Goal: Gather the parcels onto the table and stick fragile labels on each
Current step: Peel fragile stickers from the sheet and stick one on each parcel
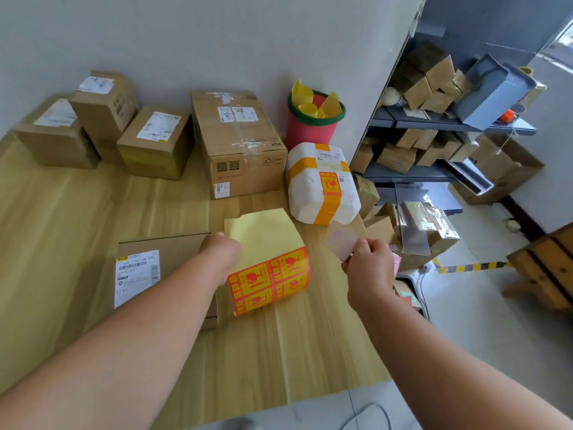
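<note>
Tabletop [77, 228] is bearing the flat parcel [167, 252]; left hand [221, 256] is gripping the limp label sheet [269, 277] beside it, right hand [369, 270] is pinching a peeled label [339, 240], likely flimsy and tacky, by its edge.

Parcel-handling room, such as a small courier depot or shipping storeroom. Cardboard parcels [238, 141] bearing printed address labels stand along the wall [186, 41] on a wooden tabletop [77, 218]. A dark metal shelf rack [434, 122] at right is stacked with taped boxes [440, 76]. A sheet of red-and-yellow fragile labels [269, 280] shows near the tabletop's front. A red bin [311, 131] holds yellow backing paper. Yellow-black hazard tape [471, 267] marks the floor [480, 321].
</note>
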The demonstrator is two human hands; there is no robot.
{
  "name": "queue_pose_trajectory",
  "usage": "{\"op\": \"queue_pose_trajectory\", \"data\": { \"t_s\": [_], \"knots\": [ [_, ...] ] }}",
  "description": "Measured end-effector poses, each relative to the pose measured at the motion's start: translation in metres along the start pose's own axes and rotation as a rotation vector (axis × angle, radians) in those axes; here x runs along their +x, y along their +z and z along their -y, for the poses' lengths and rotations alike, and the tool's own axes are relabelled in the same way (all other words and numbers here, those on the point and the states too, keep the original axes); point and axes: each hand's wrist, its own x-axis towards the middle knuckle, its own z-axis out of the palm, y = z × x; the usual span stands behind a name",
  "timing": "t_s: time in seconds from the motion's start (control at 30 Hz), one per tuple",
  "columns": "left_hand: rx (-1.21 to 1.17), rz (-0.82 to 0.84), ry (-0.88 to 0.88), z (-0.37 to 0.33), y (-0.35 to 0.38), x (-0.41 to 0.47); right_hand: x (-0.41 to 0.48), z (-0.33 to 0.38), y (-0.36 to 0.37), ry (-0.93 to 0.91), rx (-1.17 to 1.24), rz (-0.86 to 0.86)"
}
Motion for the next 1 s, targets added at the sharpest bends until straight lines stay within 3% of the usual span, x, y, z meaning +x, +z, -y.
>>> {"op": "queue_pose_trajectory", "data": {
  "t_s": [0.27,0.5,0.63,0.87,1.0],
  "knots": [
    [-0.065,0.152,0.020,-0.004,-0.029,0.010,-0.034,-0.002,0.041,0.002,-0.094,0.111],
    [0.238,0.029,0.438,-0.006,-0.059,-0.014,-0.072,0.001,0.081,-0.083,-0.158,0.166],
    [0.254,0.149,0.580,0.003,-0.073,-0.034,-0.098,0.006,0.105,-0.143,-0.167,0.213],
    [0.004,0.266,0.504,0.016,-0.115,-0.039,-0.150,0.014,0.137,-0.054,0.018,0.474],
    [-0.066,0.244,0.491,0.025,-0.143,-0.036,-0.169,0.015,0.145,0.007,0.062,0.634]
  ]
}}
